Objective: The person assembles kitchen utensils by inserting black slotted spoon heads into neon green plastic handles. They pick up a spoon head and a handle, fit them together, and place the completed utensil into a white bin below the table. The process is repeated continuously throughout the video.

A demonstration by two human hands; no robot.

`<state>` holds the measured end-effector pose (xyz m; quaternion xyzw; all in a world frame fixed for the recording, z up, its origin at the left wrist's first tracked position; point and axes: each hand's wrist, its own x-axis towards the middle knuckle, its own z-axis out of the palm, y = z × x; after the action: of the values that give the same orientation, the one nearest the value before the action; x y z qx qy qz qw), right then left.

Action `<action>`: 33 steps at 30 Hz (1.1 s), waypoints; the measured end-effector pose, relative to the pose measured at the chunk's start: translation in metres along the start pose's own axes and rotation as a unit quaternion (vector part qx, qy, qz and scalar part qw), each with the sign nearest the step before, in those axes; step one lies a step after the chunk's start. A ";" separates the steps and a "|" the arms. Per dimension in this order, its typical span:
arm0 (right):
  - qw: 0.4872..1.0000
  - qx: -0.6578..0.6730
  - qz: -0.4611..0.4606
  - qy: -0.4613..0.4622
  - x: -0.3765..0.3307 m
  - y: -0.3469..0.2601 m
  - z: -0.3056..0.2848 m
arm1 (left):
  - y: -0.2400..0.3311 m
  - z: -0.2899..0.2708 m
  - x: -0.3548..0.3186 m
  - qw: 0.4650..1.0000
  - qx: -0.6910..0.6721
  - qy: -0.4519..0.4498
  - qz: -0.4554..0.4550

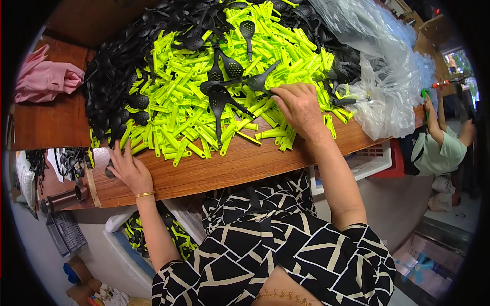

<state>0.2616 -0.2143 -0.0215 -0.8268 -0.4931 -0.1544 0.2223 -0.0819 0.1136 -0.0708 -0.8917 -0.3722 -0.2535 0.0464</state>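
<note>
A large heap of bright yellow-green plastic handles (178,109) covers the wooden table (219,166). Black slotted spoon heads lie on top, among them one spoon (247,31) and another spoon (217,104) nearer me. My right hand (302,109) reaches into the heap's near right side, its fingers bent together at a dark piece beside a black spoon head (256,81); the fingertips are partly hidden. At the near left edge of the heap, my left hand (131,172) rests with fingers stretched out. A round black piece (109,169) lies beside it.
Black utensil heads (104,76) bank up behind and left of the handles. Clear plastic bags (383,86) lie at the right. A pink cloth (48,76) sits far left. Below the table are a white crate (375,155) and a bin of assembled pieces (138,234). Another person (441,153) is at right.
</note>
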 end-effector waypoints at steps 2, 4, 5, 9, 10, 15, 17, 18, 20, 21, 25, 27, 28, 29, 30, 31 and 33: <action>0.999 0.021 0.021 0.033 -0.012 -0.005 -0.010 | 0.031 -0.012 0.012 0.995 -0.088 0.027 0.044; 0.985 0.120 0.115 0.044 -0.030 -0.022 -0.017 | 0.078 -0.021 0.014 0.957 -0.284 0.033 0.049; 0.971 0.169 0.166 0.045 -0.042 -0.034 -0.024 | 0.104 -0.025 0.003 0.929 -0.366 -0.044 0.027; 0.855 0.449 0.236 -0.108 -0.079 -0.092 -0.020 | 0.209 -0.030 -0.038 0.576 -0.742 -0.310 -0.145; 0.897 0.395 0.170 -0.105 -0.076 -0.097 -0.019 | 0.220 -0.028 -0.036 0.521 -0.766 -0.323 -0.195; 0.995 0.070 0.055 -0.038 -0.061 -0.064 -0.019 | 0.212 -0.012 -0.035 0.495 -0.765 -0.344 -0.227; 0.997 0.027 0.055 -0.056 -0.059 -0.049 -0.014 | 0.206 -0.016 -0.035 0.524 -0.736 -0.366 -0.222; 0.996 0.019 0.047 -0.073 -0.057 -0.044 -0.012 | 0.204 -0.018 -0.035 0.544 -0.711 -0.383 -0.229; 0.996 0.019 0.045 -0.078 -0.053 -0.042 -0.010 | 0.205 -0.019 -0.039 0.583 -0.686 -0.388 -0.199; 0.996 0.027 0.045 -0.074 -0.052 -0.041 -0.010 | 0.207 -0.019 -0.042 0.600 -0.674 -0.390 -0.185; 0.992 0.096 0.050 -0.061 -0.049 -0.044 -0.023 | 0.214 -0.016 -0.045 0.676 -0.638 -0.349 -0.118; 0.988 0.138 0.035 -0.053 -0.048 -0.048 -0.030 | 0.218 -0.019 -0.039 0.714 -0.615 -0.329 -0.063; 0.985 0.161 0.021 -0.059 -0.046 -0.050 -0.033 | 0.220 -0.019 -0.036 0.732 -0.602 -0.318 -0.029; 0.981 0.185 0.007 -0.065 -0.044 -0.053 -0.036 | 0.221 -0.020 -0.034 0.749 -0.588 -0.305 0.005; 0.976 0.207 -0.008 -0.070 -0.042 -0.054 -0.037 | 0.223 -0.024 -0.031 0.745 -0.593 -0.305 0.003; 0.972 0.219 -0.007 -0.080 -0.041 -0.054 -0.037 | 0.224 -0.025 -0.030 0.755 -0.585 -0.297 0.021; 0.964 0.245 -0.007 -0.102 -0.037 -0.054 -0.036 | 0.223 -0.027 -0.027 0.771 -0.567 -0.286 0.046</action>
<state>0.1948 -0.2384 0.0035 -0.7548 -0.5419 0.0550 0.3654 0.0446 -0.0712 -0.0370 -0.8036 -0.1152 -0.1496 -0.5643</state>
